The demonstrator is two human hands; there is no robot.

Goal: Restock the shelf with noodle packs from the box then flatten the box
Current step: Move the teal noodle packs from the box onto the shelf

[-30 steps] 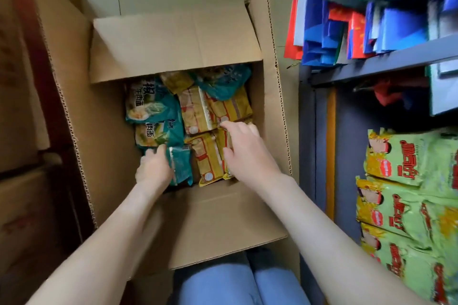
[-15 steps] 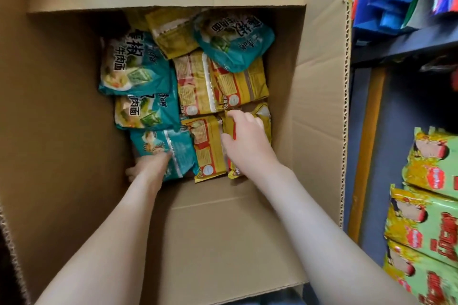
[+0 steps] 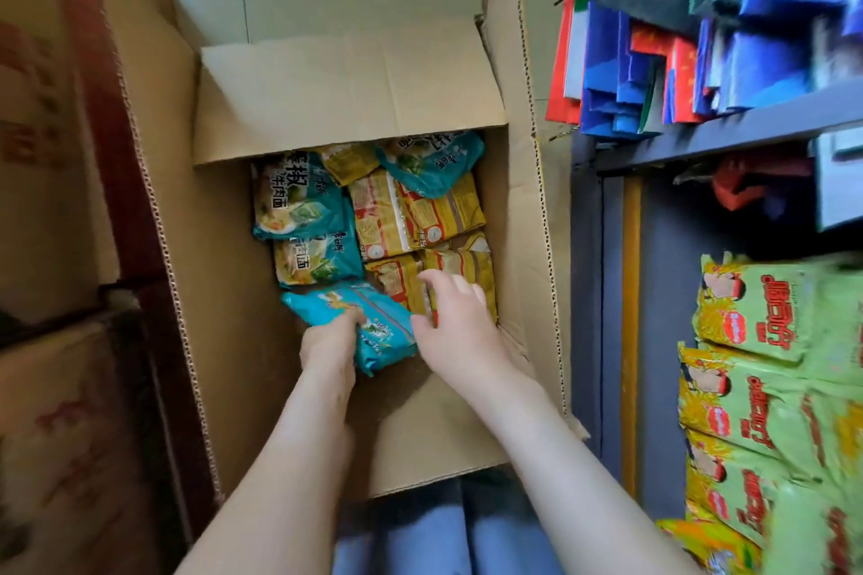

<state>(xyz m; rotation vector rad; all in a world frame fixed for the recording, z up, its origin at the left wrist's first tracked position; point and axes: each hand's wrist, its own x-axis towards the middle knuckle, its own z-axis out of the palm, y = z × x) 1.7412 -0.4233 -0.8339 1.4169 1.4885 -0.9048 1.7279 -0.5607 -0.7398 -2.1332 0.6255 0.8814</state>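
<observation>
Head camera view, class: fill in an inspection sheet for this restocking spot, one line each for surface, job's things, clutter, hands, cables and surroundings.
Surface: floor hidden; the work happens inside the open cardboard box.
Job's things: teal noodle packs and yellow noodle packs lie in the box; shelf at right.
Clutter: nothing seen.
Hands: left hand grips the nearest teal pack; right hand lies on a yellow pack, grip unclear.
Cables: nothing seen.
Surroundings: green packs and folded bags on the shelf; stacked cartons at left.
</observation>
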